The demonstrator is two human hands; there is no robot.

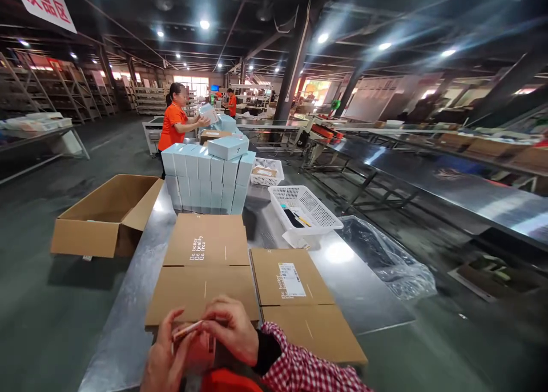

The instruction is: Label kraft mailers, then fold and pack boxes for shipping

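Observation:
At the bottom of the view my left hand (165, 355) is closed around a small, thin orange-and-white item (186, 329). My right hand (233, 328), in a checked sleeve with a dark cuff, pinches the item's white edge; its exact kind is too small to make out. Both hands are above the near end of a flattened cardboard carton stack (205, 283) printed with white lettering. To its right lies a second flattened carton stack (299, 318), with a white label sheet (293, 279) on top.
Light-blue boxes (205, 178) are stacked further along the metal table (355, 289). An open carton (85, 236) stands on the left. A white basket (321, 223) holds a yellow pen-like tool; clear plastic (394, 266) hangs beside the table. A co-worker (172, 124) handles a box beyond.

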